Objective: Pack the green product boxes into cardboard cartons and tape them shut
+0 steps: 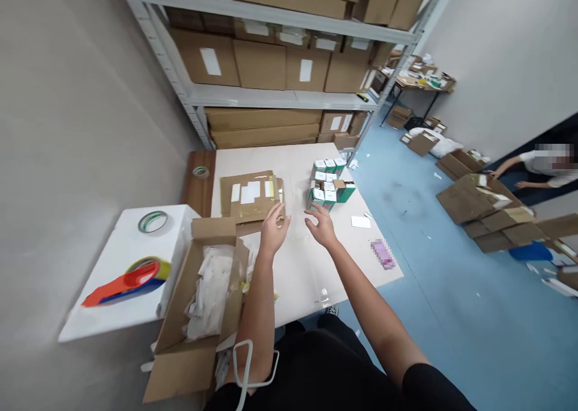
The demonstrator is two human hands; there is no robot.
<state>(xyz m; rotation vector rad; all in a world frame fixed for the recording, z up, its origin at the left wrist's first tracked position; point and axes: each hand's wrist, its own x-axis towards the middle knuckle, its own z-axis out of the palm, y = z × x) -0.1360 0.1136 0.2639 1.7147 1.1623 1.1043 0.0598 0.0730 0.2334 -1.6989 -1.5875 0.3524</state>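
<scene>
The room is a storeroom with a blue floor and tall metal shelves [280, 98] full of brown boxes at the far side. In the middle is a pale table [307, 272].

Both hands are over the table, empty, with fingers spread wide. The left hand [274, 225] is at the near edge of a pile of flat cardboard [248, 194]; I cannot tell if it touches it. The right hand [321, 225] is just beside it, near a stack of small green and white boxes [327, 185] to the far right.

I think the small boxes could fall. They are stacked high, so a bump from the right hand could knock them over. The flat cardboard could also slide off its pile if the left hand pushes only the top sheet. A white cord [253, 366] loops by the left arm and might catch on something.

At the near left is an open brown box [180, 327]. Inside are white bags [210, 290], all crumpled together. One small green box has its flap up, but what is inside is hidden. The shelf boxes are shut.

On a white stand [117, 248] to the left are a tape roll [152, 221] and a red and blue tape holder [124, 281]. Far right, another person [537, 167] sits among more boxes on the floor.
</scene>
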